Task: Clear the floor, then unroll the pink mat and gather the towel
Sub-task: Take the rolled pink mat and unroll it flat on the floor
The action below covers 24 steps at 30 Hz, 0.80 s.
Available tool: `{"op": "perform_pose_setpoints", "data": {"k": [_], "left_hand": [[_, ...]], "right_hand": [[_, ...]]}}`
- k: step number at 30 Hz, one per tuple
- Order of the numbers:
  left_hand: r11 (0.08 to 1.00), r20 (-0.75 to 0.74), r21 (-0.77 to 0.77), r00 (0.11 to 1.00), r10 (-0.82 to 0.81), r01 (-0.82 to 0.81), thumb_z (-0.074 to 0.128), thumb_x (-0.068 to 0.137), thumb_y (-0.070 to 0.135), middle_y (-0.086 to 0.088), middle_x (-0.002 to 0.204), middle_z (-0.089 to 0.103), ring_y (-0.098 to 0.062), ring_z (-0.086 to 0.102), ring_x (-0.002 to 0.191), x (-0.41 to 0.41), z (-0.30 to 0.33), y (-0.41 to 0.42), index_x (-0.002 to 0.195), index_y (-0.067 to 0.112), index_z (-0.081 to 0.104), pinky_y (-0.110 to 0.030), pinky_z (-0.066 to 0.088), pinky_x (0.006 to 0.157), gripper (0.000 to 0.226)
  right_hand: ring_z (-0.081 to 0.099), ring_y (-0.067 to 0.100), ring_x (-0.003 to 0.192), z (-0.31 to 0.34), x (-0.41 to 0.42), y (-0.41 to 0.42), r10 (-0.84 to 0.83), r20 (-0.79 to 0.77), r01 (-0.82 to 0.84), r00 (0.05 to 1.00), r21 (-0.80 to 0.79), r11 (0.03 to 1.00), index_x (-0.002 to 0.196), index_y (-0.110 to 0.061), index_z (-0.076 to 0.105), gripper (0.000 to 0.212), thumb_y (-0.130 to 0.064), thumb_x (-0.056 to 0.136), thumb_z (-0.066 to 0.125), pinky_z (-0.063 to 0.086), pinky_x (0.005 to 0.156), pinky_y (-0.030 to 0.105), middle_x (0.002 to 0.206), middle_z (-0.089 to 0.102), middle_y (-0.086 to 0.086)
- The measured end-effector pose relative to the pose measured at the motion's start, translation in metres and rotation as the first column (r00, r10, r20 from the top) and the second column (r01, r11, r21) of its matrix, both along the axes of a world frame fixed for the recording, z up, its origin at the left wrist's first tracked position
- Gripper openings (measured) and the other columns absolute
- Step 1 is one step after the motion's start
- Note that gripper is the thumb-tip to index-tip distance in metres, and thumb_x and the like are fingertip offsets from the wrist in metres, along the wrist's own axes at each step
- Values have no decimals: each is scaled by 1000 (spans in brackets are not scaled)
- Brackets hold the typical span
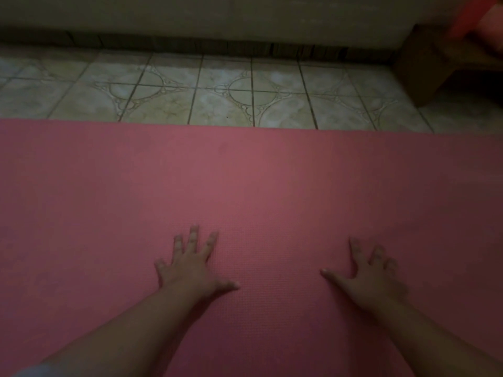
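The pink mat (245, 172) lies flat across the floor and fills the lower two thirds of the head view, running off both sides. My left hand (190, 265) rests palm down on the mat with fingers spread, holding nothing. My right hand (373, 270) lies palm down to its right, fingers also apart and empty. No towel is in view.
Patterned beige floor tiles (226, 91) stretch beyond the mat's far edge up to a pale wall with a dark base strip (217, 46). A brown wooden bench or box (424, 66) stands at the far right, with something red-orange (479, 20) on it.
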<state>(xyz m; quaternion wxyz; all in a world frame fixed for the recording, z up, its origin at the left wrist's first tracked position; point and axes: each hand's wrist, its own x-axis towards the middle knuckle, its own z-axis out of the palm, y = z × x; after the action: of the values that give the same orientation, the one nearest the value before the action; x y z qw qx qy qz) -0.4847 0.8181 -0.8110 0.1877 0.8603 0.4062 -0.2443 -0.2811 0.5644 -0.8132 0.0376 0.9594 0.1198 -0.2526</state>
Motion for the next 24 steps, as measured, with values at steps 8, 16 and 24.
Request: {"op": "perform_pose_setpoints", "data": {"k": [8, 16, 24], "left_hand": [[1000, 1, 11, 1000, -17, 17, 49, 49, 93, 12, 151, -38, -24, -25, 145, -2, -5, 1, 139, 54, -21, -67, 7, 112, 120], [993, 64, 102, 995, -73, 66, 22, 75, 83, 6, 149, -37, -26, -22, 145, -9, -19, -3, 140, 35, -27, -62, 0, 113, 94], [978, 23, -164, 992, -125, 127, 40, 97, 44, -13, 161, 3, -28, 6, 148, 5, 74, -16, 152, 11, 4, -36, 13, 121, 73]], "right_hand": [[-2, 38, 147, -2, -2, 0, 7, 0, -7, 1000, -4, 1000, 144, -48, -18, 110, -95, 58, 31, 22, 109, 66, 161, -19, 7], [-11, 34, 148, -11, -8, -4, 86, 15, -86, 996, 5, 996, 145, -44, -19, 89, -83, 77, 23, 13, 112, 63, 159, -25, 4], [21, 29, 146, 62, -51, -38, -138, -88, 160, 987, 352, 922, 148, -9, 31, 58, -36, 98, 46, 14, 120, 35, 157, 26, 14]]}}
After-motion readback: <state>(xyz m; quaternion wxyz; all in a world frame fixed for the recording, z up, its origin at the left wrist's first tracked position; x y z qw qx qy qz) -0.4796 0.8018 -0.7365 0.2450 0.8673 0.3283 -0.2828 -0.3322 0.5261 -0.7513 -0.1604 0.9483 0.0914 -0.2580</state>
